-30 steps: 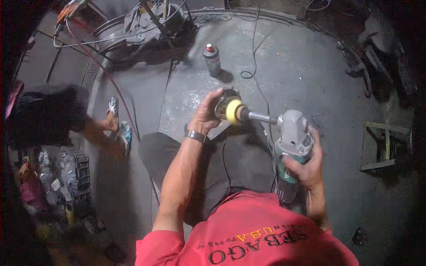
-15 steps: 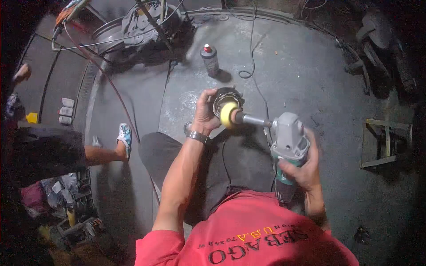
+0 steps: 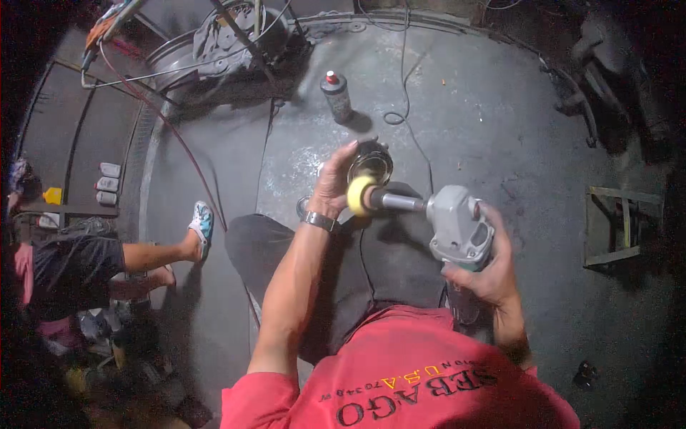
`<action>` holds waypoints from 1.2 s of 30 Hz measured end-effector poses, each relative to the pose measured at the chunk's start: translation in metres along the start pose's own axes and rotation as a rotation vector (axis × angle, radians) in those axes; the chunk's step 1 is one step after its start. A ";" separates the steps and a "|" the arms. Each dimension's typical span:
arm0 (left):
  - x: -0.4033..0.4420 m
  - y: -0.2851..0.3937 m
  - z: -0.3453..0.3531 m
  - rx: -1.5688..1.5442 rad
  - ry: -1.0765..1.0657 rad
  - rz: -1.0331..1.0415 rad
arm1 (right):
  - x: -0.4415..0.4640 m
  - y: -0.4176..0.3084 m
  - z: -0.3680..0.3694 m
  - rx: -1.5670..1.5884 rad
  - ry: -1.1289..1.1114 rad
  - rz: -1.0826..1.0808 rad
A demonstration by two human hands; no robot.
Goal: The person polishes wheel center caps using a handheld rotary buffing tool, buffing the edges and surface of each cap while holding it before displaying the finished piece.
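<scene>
My left hand [image 3: 334, 182] grips a round, dark headlight-like part [image 3: 370, 163] with a shiny ring-shaped rim; its exact kind is not clear. My right hand [image 3: 489, 268] is wrapped around the body of a grey and green power polisher [image 3: 457, 225]. A metal extension shaft [image 3: 402, 202] runs left from the polisher to a yellow foam pad [image 3: 359, 196]. The pad sits at the lower rim of the round part, and I cannot tell whether they touch. Beyond the hands a dark bottle with a red cap [image 3: 336, 99] stands upright on the floor.
A black cord [image 3: 421, 146] trails across the floor [image 3: 493, 143]. At left another person's leg [image 3: 153, 254] reaches in, wearing a patterned clog [image 3: 202, 222]. A dark red hose [image 3: 175, 136] lies nearby. Several white bottles [image 3: 107, 184] stand farther left. A metal frame [image 3: 622, 227] is at right.
The polisher has shifted slightly left and tilted, with its pad moving left and down along the round part. The part's opening has turned a little. The other person at left has moved.
</scene>
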State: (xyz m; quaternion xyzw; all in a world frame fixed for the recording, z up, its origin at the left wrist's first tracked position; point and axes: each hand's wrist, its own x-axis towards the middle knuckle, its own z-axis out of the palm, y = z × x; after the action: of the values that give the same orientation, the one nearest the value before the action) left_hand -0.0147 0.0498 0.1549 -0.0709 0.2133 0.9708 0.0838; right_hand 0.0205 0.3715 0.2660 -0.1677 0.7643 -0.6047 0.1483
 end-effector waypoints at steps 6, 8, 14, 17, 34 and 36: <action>-0.002 -0.007 -0.001 -0.045 -0.003 0.086 | -0.003 0.011 0.003 0.059 0.066 -0.030; -0.002 -0.007 0.000 -0.065 -0.006 0.082 | -0.004 0.014 0.001 0.027 0.036 -0.042; -0.001 -0.006 -0.004 -0.112 0.035 0.053 | -0.001 -0.001 0.005 0.113 0.045 0.037; 0.001 -0.011 -0.002 -0.133 0.035 0.044 | -0.002 0.000 0.005 0.134 0.080 0.039; -0.010 -0.005 0.002 -0.004 0.017 -0.003 | 0.006 0.006 -0.008 -0.075 -0.126 -0.046; -0.009 -0.005 0.001 0.048 0.008 0.007 | 0.007 0.005 -0.005 -0.029 -0.092 -0.017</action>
State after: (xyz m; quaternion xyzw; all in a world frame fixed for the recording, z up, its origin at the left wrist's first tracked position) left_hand -0.0051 0.0533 0.1549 -0.0720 0.2372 0.9654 0.0812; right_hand 0.0118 0.3742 0.2625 -0.2041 0.7639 -0.5865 0.1756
